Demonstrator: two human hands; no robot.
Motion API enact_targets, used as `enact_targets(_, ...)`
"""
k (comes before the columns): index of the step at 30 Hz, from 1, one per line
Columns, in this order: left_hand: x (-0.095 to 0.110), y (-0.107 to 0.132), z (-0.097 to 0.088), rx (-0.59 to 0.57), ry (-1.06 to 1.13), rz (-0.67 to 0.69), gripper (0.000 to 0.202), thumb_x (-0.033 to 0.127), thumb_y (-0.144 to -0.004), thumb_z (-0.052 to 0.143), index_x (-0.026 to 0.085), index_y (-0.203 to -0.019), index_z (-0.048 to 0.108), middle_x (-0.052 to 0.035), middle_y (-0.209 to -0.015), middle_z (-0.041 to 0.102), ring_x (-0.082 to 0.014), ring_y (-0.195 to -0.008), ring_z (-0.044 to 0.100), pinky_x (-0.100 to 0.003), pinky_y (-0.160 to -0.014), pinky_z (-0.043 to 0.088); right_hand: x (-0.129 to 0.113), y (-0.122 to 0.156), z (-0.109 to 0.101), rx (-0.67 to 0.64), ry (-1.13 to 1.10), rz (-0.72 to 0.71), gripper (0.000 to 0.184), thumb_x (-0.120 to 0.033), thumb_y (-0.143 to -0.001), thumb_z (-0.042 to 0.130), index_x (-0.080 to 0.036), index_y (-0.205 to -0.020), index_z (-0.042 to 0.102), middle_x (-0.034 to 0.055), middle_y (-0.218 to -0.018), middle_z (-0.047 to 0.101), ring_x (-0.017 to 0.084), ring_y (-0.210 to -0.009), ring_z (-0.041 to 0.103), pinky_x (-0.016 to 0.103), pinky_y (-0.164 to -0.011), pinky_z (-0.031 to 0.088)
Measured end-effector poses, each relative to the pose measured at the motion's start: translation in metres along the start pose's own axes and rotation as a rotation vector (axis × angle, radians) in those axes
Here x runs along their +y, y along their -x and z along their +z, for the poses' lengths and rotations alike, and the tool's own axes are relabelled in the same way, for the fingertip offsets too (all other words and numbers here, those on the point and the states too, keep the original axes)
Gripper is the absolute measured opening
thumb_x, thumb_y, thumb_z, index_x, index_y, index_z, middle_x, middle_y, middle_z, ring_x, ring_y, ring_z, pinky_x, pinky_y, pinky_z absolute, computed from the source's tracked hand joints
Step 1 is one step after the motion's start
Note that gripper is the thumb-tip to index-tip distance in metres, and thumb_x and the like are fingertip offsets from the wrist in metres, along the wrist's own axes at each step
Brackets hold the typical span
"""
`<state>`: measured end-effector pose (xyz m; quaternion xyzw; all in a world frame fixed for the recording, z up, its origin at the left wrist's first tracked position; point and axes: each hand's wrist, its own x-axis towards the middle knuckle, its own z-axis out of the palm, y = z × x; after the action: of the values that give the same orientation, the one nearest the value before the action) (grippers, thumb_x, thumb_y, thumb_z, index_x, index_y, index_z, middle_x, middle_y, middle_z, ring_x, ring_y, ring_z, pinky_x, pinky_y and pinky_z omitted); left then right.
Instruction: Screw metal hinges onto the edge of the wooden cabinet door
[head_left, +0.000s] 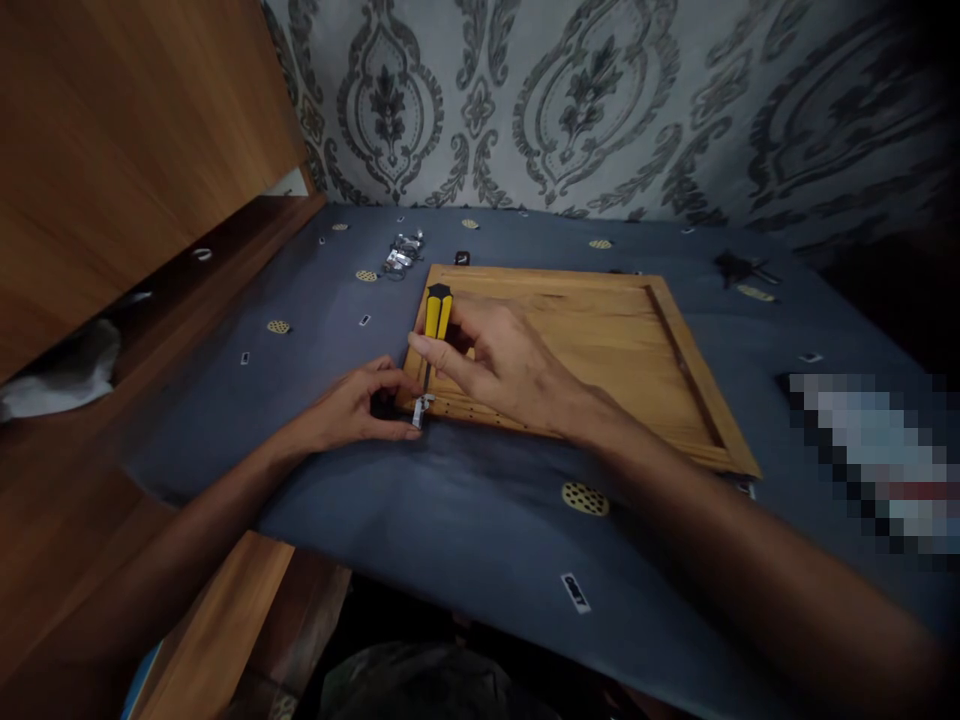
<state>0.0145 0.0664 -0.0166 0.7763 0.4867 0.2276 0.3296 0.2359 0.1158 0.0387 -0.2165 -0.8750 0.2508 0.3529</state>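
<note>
Yellow-and-black screwdriver [438, 315] stands near-upright in the right grip [499, 350]; thumb and fingers are closed around its handle, shaft pointing down at a small metal fitting [418, 412]; left grip [356, 405] looks pinched on that fitting, forefinger above, thumb below; exact contact too small to confirm.

Wooden panel [577, 345] lies flat on the cloth-covered worktop [300, 385], framed side up, right forearm crossing over its near edge; fitting is at the near left corner; row of small dark holes [470, 408] runs along the near edge, right of the fitting.

Progress, my read: partway through work on this one fitting; it's in place at the corner and the driver is lined up on it; screw not resolvable, so can't tell how deep it sits or which way it's turning; no second fitting visible on the exposed edge, though the right arm hides part of it; holes there look unfilled.

Loose metal pieces [403, 253] sit on the worktop past the panel's far left corner, apart from it and out of both grips; small dark item [463, 258] just beside the panel's far edge; black tool [742, 268] well off to the right, untouched.
</note>
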Motion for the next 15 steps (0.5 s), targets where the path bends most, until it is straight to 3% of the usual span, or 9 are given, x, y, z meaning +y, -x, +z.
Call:
enact_targets(5, -0.0005, 0.0001, -0.0001, 0.002, 0.001, -0.017, 0.048, 0.056, -0.074, 0.080, 0.025, -0.109, 0.070, -0.0027, -0.104, 0.056, -0.0193, -0.093, 0.054, -0.034, -0.084, 0.046, 0.0007, -0.0002, 0.0018, -0.001, -0.016, -0.020, 0.038, -0.054, -0.101, 0.051, -0.021, -0.082, 0.055, 0.0006, -0.076, 0.056, 0.016, -0.070, 0.051, 0.031, -0.066, 0.040)
enact_targets(15, -0.0036, 0.0005, 0.0005, 0.006, -0.009, 0.001, 0.049, 0.056, -0.075, 0.079, 0.025, -0.111, 0.070, -0.0038, -0.106, 0.058, -0.0203, -0.095, 0.055, -0.035, -0.086, 0.048, 0.0013, -0.0008, 0.0059, -0.001, -0.023, -0.035, 0.038, -0.050, -0.102, 0.049, -0.021, -0.078, 0.050, 0.0000, -0.075, 0.053, 0.015, -0.069, 0.049, 0.031, -0.066, 0.039)
